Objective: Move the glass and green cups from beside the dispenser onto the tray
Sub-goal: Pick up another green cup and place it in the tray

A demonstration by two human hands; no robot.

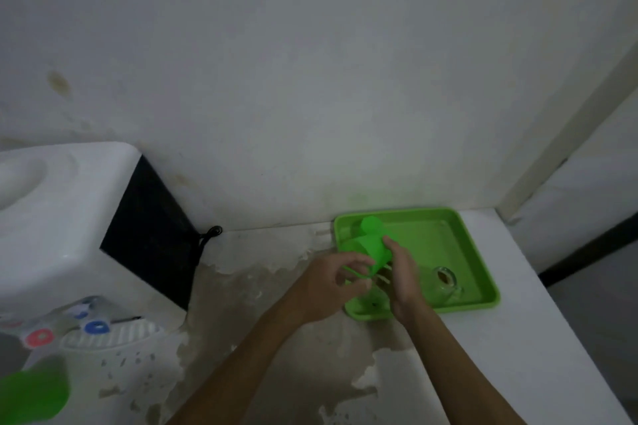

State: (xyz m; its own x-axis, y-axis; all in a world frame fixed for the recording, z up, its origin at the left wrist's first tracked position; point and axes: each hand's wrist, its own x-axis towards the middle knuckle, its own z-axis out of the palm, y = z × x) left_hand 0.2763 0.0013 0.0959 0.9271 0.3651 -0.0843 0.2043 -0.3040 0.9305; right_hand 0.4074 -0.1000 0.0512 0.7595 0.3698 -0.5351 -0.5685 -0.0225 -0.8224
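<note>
At the near left corner a blurred bright green cup (32,390) sits just in front of the white dispenser (65,228), whose red and blue taps (96,327) hang above a slotted drip tray. Further in, over the worn white counter (262,338), both hands meet at the near left edge of the green tray (483,286). The left hand (331,281) curls loosely by the rim of a tilted, opaque green cup (367,250); whether it truly grips is hard to tell through the blur. The right hand (402,272) is closed around that cup's side. On the tray to the right stands a clear glass cup (447,281) with a handle. Behind the held cup, another green cup (373,225) seems to stand far left on the tray.
</note>
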